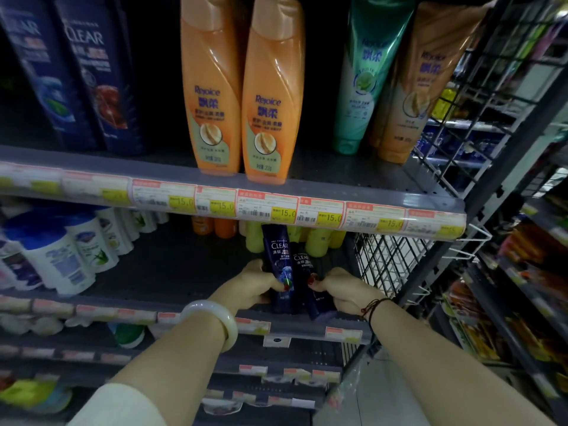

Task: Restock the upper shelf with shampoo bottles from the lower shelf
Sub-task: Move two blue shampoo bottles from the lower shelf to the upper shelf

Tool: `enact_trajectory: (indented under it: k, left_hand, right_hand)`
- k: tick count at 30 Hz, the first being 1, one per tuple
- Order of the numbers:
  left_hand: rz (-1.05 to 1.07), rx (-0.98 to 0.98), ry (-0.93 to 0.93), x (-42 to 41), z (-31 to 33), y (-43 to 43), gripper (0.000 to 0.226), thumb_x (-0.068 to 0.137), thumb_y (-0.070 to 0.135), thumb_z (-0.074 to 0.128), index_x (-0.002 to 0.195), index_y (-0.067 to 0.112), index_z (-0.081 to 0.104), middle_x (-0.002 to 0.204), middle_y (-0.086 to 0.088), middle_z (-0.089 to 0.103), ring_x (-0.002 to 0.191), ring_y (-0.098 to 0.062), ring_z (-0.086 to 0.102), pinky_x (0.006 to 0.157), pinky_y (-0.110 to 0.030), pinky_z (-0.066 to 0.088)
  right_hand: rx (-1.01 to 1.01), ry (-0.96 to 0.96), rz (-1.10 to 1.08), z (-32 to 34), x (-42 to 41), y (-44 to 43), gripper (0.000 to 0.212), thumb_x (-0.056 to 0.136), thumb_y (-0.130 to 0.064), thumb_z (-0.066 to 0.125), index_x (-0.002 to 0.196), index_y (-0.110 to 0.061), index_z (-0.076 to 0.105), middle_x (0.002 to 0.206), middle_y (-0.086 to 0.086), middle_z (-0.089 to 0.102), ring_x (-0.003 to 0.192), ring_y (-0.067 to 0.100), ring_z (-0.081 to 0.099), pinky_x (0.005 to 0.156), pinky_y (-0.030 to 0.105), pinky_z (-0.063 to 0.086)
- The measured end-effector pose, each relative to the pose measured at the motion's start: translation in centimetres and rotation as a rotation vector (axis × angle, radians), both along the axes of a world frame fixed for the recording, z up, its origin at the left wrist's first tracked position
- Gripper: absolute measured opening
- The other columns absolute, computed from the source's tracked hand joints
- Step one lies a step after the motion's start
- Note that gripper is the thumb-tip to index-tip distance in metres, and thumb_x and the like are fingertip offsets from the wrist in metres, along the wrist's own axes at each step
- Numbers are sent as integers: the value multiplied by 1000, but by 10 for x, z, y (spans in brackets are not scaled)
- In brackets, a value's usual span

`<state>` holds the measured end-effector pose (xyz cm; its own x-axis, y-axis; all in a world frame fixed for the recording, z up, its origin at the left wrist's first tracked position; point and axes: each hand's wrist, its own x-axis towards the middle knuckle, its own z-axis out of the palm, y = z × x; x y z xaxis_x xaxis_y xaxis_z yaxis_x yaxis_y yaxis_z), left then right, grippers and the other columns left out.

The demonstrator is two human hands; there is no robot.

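Observation:
Two dark blue Clear shampoo bottles stand side by side at the front of the lower shelf (196, 265). My left hand (255, 282) grips the left Clear bottle (278, 256) near its base. My right hand (344, 290) grips the darker right Clear bottle (302, 265), which leans slightly. On the upper shelf (338, 176) stand two large Clear bottles (92, 72) at the left, two orange Rejoice bottles (242, 96) in the middle, and a green tube (365, 72) and an orange tube (412, 87) at the right.
White bottles with blue caps (58, 250) fill the lower shelf's left side; yellow and orange bottles (316, 241) stand at its back. A wire grid panel (393, 256) closes the shelf's right end. Price labels (276, 207) line the upper shelf's edge. Another rack of goods (528, 272) stands to the right.

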<state>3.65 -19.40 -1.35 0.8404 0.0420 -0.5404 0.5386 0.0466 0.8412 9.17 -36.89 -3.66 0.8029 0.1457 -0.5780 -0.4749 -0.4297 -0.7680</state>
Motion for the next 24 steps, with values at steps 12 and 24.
enact_trajectory:
  k: [12,24]
  left_hand:
    - [-248,19,-60,-31,21,47,59,71,-17,64,119,15,53,112,-8,64,109,-27,58,81,-44,54]
    - [-428,209,-110,-90,50,116,70,71,-10,70,128,22,45,116,-2,61,112,-24,57,83,-41,56]
  right_hand:
    - [201,-120,-158,40,-74,45,51,77,17,60,123,-1,48,107,16,64,102,30,60,83,39,52]
    - [181,-214,-105,66,-153,98,62,69,22,62,121,-11,52,117,15,67,109,31,63,92,46,52]
